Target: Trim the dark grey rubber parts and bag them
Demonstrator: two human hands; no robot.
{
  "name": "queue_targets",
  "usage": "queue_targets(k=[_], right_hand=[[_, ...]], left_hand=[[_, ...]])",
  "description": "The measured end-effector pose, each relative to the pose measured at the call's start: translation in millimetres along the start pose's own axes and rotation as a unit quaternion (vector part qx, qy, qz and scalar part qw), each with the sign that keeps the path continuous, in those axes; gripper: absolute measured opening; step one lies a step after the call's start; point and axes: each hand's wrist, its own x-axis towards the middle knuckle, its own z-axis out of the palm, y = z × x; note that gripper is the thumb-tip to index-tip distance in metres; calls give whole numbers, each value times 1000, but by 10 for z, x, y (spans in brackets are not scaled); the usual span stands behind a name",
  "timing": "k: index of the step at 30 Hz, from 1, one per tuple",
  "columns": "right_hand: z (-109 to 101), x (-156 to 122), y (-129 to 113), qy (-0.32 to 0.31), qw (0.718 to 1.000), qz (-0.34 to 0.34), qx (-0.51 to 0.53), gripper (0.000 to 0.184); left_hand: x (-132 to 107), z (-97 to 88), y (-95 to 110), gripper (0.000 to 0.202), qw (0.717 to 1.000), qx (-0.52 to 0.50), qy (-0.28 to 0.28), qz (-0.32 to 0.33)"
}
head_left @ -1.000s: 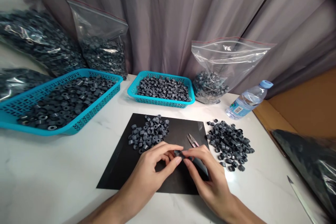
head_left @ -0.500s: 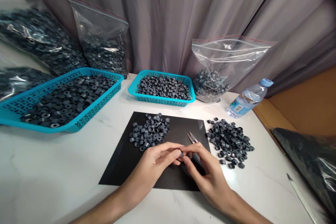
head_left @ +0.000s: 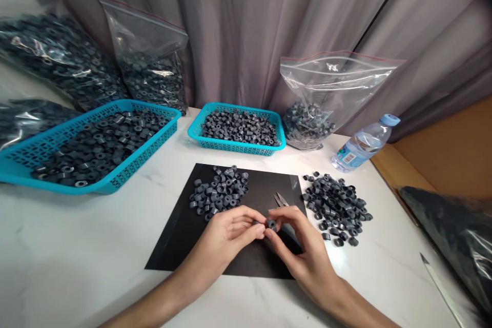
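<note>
1. Now both our hands meet over the front part of the black mat (head_left: 177, 251), and between them we pinch one small grey ring (head_left: 271, 224).
2. Our left hand (head_left: 226, 236) closes thumb and forefinger on the ring's left side, with the other fingers curled under.
3. Our right hand (head_left: 303, 251) nips the ring's right side with its fingertips, and the remaining fingers arch loosely above the mat.
4. The ring sits just above the mat, its hole turned towards us, near the mat's right edge.
5. A heap of like rings (head_left: 219, 193) lies on the mat's far part, and a pair of small snips (head_left: 280, 199) lies just beyond our right fingers.
6. A second, looser pile of rings (head_left: 336, 207) rests on the white desk (head_left: 77, 246), right of the mat.
7. Further back stand a small teal basket (head_left: 234, 149) and a large teal basket (head_left: 126, 171), both holding rings.
8. A clear zip bag (head_left: 338, 82) with rings in its bottom stands beside the small basket, and a water bottle (head_left: 363, 146) lies to its right.
</note>
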Motion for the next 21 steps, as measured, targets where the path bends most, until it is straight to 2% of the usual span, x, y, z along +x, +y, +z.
queue_targets(k=[4,10,14,21], right_hand=[[-14,16,-35,10,1000,-10,-21,29],[-54,43,-108,-27,997,-61,-45,33],[-65,14,-75,-56,993,-74,-73,44],[-57,7,-49,-77,994,-53,-54,53]], left_hand=[[-28,18,81,23,998,-23,14,-52],[-106,28,196,27,974,-140,99,-150],[-104,37,190,24,965,-146,128,-176],[-98,64,189,31,973,-100,115,-175]])
